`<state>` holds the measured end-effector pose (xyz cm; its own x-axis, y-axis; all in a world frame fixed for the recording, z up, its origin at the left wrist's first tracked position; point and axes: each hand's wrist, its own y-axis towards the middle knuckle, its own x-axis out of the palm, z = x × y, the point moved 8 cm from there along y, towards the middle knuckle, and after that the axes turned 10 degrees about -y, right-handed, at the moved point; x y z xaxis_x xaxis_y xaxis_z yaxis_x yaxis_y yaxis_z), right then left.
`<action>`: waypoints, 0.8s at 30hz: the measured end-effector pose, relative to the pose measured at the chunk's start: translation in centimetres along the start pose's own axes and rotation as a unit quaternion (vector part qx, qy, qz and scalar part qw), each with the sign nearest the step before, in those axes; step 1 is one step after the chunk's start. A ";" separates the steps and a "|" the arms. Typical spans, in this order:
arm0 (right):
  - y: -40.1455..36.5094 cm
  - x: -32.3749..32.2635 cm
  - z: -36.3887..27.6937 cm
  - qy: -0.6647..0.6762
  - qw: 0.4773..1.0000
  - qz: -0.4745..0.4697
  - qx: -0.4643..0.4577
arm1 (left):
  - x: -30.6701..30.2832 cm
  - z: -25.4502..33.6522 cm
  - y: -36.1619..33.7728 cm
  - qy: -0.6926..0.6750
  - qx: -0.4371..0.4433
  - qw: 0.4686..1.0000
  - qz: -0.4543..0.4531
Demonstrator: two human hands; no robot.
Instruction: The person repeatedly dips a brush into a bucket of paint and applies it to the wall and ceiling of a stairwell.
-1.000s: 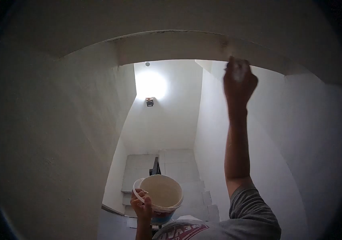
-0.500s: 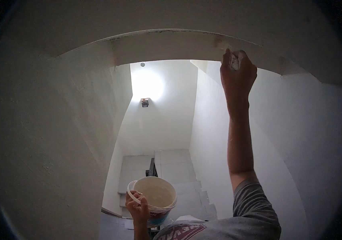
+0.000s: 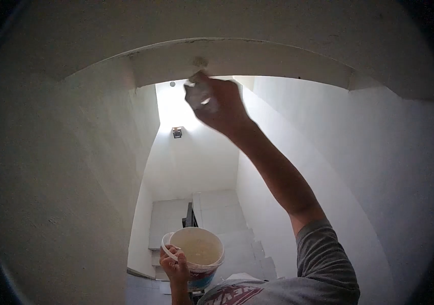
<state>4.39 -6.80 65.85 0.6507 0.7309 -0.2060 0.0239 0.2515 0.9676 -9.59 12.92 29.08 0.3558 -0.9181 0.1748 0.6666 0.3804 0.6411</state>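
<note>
Right hand (image 3: 217, 104) raised to beam (image 3: 278, 58), fist closed round pale applicator (image 3: 196, 84); blurred, rag or blade, can't say. Tip just below dark patch (image 3: 200, 62). Left hand (image 3: 175, 264) grips bucket (image 3: 196, 249) rim, low over stairs. Best: press flat, short strokes, bucket level.

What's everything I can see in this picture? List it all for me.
bucket: one, white with a blue and red band, low centre
pale object: one, whitish, blurred, against the beam's underside
beam: one, off-white, across the top
smudge: one, dark, on the beam
wall lamp: one, dark, lit, far wall
stairs: one flight, pale grey, far below
railing: one, dark, by the stairs
wall: one, off-white, left
shirt: one, grey with red lettering, bottom right
left hand: one, gripping the bucket's handle
right hand: one, raised, closed on the pale object
</note>
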 end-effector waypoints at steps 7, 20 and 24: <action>0.2 -2.9 1.7 0.070 0.989 -0.035 0.127 | 0.3 1.0 0.6 0.057 -0.026 0.998 -0.021; 1.1 -8.2 4.4 -0.321 0.938 -0.042 0.122 | 0.0 0.3 -0.6 0.059 0.001 0.997 0.044; 2.4 -3.3 -1.1 0.070 0.994 -0.054 -0.066 | 0.8 1.5 0.2 0.095 0.017 0.995 -0.012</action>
<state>1.45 -7.95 68.70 0.5375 0.7735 -0.3359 -0.0180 0.4087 0.9125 -10.17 12.12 30.44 0.4604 -0.8876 0.0173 0.6543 0.3524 0.6691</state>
